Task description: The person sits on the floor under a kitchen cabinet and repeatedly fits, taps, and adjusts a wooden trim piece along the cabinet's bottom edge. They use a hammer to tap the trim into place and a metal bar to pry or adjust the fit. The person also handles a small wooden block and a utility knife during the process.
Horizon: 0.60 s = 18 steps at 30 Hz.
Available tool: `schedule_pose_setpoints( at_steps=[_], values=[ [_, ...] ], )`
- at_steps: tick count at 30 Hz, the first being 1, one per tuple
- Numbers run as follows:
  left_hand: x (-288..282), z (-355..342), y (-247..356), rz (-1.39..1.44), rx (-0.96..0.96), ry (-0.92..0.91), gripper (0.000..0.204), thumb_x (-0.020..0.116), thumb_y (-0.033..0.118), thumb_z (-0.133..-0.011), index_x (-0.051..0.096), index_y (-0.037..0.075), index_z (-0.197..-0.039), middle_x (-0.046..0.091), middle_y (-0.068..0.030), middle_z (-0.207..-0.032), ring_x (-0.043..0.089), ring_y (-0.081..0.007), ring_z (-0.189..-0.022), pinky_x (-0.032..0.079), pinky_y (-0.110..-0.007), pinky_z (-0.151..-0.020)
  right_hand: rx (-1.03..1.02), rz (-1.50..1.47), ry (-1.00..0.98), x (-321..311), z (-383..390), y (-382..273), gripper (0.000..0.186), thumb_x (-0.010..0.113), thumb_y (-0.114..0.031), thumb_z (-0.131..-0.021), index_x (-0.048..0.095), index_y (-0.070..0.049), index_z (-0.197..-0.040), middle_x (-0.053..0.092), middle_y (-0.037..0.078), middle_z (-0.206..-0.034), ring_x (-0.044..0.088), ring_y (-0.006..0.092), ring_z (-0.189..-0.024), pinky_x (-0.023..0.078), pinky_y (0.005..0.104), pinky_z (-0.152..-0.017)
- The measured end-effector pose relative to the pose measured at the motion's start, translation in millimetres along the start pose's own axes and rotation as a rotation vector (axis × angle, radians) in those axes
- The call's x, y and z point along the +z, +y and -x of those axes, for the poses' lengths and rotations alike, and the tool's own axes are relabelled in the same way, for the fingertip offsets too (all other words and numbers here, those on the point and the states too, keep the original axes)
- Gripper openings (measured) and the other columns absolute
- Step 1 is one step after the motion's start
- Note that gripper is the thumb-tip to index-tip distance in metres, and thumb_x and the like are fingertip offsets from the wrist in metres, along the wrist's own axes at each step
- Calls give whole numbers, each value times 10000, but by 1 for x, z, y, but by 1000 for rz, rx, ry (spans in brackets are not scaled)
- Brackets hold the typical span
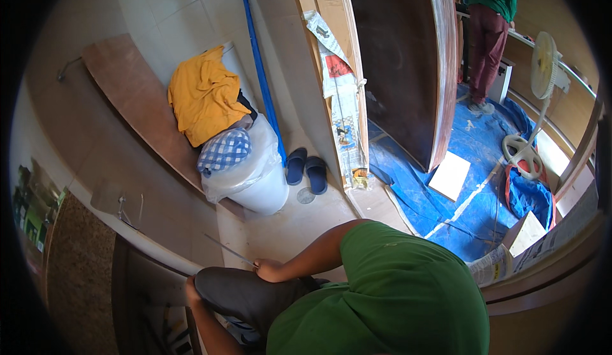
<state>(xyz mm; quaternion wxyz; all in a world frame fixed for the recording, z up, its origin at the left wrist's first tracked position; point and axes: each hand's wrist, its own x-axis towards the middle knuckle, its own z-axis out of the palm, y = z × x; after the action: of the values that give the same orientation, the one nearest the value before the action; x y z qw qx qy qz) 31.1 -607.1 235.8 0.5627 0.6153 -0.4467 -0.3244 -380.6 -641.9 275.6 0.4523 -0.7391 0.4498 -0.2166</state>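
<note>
My right hand (269, 269) is closed on a thin metal strip (223, 243) that points up and to the left, resting at my dark-trousered thigh (242, 291). My left hand (192, 285) is against the outer side of my knee, lower left, its fingers mostly hidden. Beyond them stands a white bucket (258, 189) lined with clear plastic, with blue checked cloth (223, 151) and a yellow cloth (201, 97) piled on it. A long brown board (121, 94) leans behind the bucket.
Blue slippers (317, 175) lie beside the bucket. A dark door (395, 62) stands open onto blue sheeting (478, 202) with a white panel (449, 175) and a standing fan (545, 65). A co-worker (488, 49) in maroon trousers stands at back right. A blue pole (258, 62) leans upright.
</note>
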Motion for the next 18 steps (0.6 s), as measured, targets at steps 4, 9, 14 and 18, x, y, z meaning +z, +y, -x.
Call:
schedule_pose_setpoints(
  at_steps=[4,9,14,18],
  values=[
    [-1,-3,-1,-38,-14,-9,411,463,284,-990,674,-55,-1088,707,-141,-989,637,-234,-927,510,-376,-870,-3,-4,14,0,0,-1,301,527,-340,-998,643,-70,-1063,696,224,-978,665,430,-965,496,517,-870],
    [1,-1,3,204,-198,9,435,444,295,-1000,672,-61,-1102,712,-142,-1022,638,-235,-935,508,-380,-890,8,-6,25,1,-1,1,303,528,-338,-993,646,-66,-1062,697,228,-976,669,435,-962,500,523,-873],
    [6,3,14,-135,-71,25,459,430,332,-1007,681,-45,-1083,706,-115,-1008,639,-235,-935,505,-364,-890,8,-8,20,2,-1,2,298,530,-328,-990,650,-64,-1059,693,232,-996,664,431,-973,497,517,-877],
    [34,25,53,266,-291,65,456,454,354,-1003,690,-30,-1077,715,-118,-1005,653,-218,-915,519,-360,-861,-7,-55,-18,-4,-4,6,253,532,-269,-977,658,-58,-1037,688,223,-986,661,377,-958,491,489,-876]
  ],
)
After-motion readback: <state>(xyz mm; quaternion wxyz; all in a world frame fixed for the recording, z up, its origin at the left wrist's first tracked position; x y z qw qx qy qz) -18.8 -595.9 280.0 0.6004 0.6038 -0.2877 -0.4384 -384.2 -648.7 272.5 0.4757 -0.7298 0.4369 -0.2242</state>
